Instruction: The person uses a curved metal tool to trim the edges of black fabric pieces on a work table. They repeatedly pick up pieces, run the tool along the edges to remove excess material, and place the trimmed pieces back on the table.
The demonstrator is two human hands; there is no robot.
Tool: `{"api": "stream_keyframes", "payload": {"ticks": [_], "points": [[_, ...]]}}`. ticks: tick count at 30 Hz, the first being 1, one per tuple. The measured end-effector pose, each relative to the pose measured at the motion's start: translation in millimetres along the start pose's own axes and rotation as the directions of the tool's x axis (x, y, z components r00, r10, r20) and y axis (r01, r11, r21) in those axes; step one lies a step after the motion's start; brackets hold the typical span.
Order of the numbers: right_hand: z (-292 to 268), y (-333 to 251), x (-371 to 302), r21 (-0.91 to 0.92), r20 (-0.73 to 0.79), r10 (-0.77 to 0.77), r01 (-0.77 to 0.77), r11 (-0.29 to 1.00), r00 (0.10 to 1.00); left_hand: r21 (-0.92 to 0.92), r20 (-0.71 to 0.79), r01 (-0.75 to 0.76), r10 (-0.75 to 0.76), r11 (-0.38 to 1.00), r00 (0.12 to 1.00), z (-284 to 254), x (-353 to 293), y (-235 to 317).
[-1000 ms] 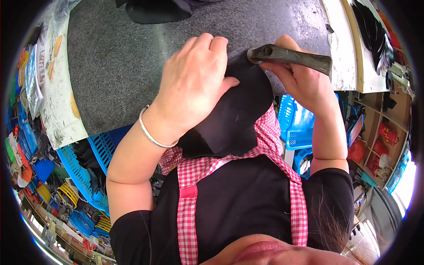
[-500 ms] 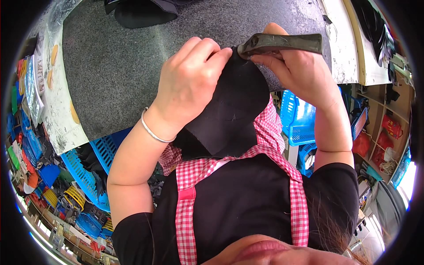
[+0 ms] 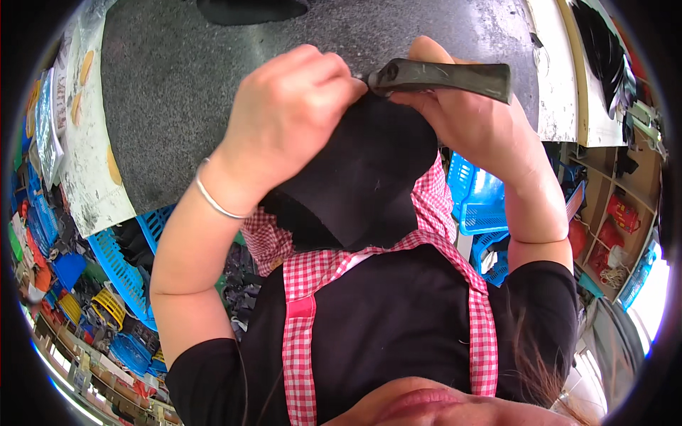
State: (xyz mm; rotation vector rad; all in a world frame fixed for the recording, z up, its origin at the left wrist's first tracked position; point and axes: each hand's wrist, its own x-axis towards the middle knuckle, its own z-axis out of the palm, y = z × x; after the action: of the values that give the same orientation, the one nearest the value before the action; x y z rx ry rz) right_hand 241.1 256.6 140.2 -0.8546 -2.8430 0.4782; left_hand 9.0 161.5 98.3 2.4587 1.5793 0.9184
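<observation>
My right hand (image 3: 462,106) is closed round a hammer (image 3: 455,79), whose dark metal head lies across the top of the fingers; the handle is hidden. The hammer's round face is at the upper edge of a black sheet piece (image 3: 362,163), perhaps leather or cloth. That piece hangs over the near edge of the grey table top and onto my lap. Its lower left edge is jagged. My left hand (image 3: 291,106) pinches the piece's upper edge just left of the hammer face, thumb and fingers pressed together.
The dark grey speckled table top (image 3: 170,106) spreads ahead, with another black piece (image 3: 252,8) at its far edge. Blue plastic baskets stand below at left (image 3: 121,270) and right (image 3: 483,199). A wooden shelf (image 3: 604,170) with red things is at the right.
My left hand has moved a little left and down, its forearm swinging outward. The hammer has shifted slightly left and down. The far black piece sits higher in the picture.
</observation>
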Motion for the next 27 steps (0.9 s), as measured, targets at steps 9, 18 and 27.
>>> {"api": "stream_keyframes", "payload": {"ticks": [9, 18, 27], "points": [[11, -14, 14, -0.014, 0.000, -0.097, 0.097, 0.995, 0.995, -0.032, -0.004, -0.103, 0.103, 0.994, 0.995, -22, -24, -29], [14, -25, 41, 0.008, -0.061, -0.202, 0.203, 0.979, 0.978, -0.093, -0.046, -0.063, 0.059, 0.994, 0.997, -32, -44, -37], [19, -45, 53, 0.017, -0.050, -0.244, 0.245, 0.969, 0.969, -0.007, -0.110, 0.032, -0.033, 0.999, 0.993, -35, -66, -27]]}}
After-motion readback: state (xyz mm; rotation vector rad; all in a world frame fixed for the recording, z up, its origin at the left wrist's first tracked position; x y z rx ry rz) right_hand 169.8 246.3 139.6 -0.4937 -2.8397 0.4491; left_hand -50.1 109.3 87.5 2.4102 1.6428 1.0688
